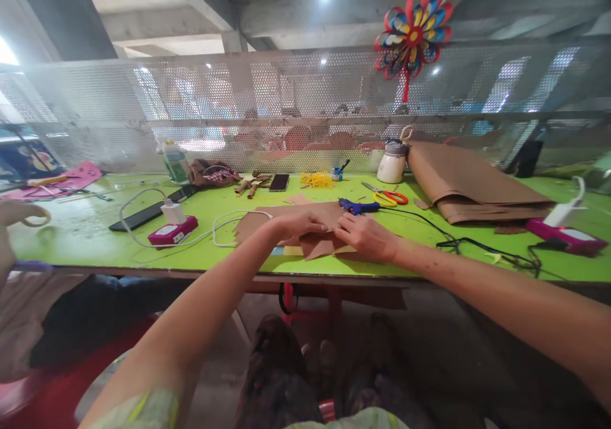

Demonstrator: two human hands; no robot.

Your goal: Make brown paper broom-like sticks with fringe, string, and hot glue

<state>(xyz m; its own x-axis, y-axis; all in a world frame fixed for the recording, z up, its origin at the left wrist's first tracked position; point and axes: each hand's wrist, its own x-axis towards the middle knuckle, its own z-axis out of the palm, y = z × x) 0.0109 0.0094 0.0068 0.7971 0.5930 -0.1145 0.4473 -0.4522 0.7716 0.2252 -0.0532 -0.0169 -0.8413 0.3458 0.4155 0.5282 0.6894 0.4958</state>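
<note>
Over the front middle of the green table, my left hand (pixel 303 224) and my right hand (pixel 365 234) are close together with their fingers bent on a cut piece of brown paper (pixel 317 247). The left fingertips press at its upper edge, and the right fingers pinch its right side; their exact grip is partly hidden. More brown paper (pixel 260 220) lies flat beneath and behind my hands. Just beyond my right hand rests a blue glue gun (pixel 358 207), its black cord running right. Scissors (pixel 390 198) with red and yellow handles lie behind it.
Folded brown paper sheets (pixel 468 184) and a pale jug (pixel 391 163) stand at back right. Purple power sockets (pixel 172 232) sit on both sides, with white cables. A phone (pixel 279 182) and yellow strips (pixel 317 180) lie behind. Another person's hand (pixel 19 216) is at far left.
</note>
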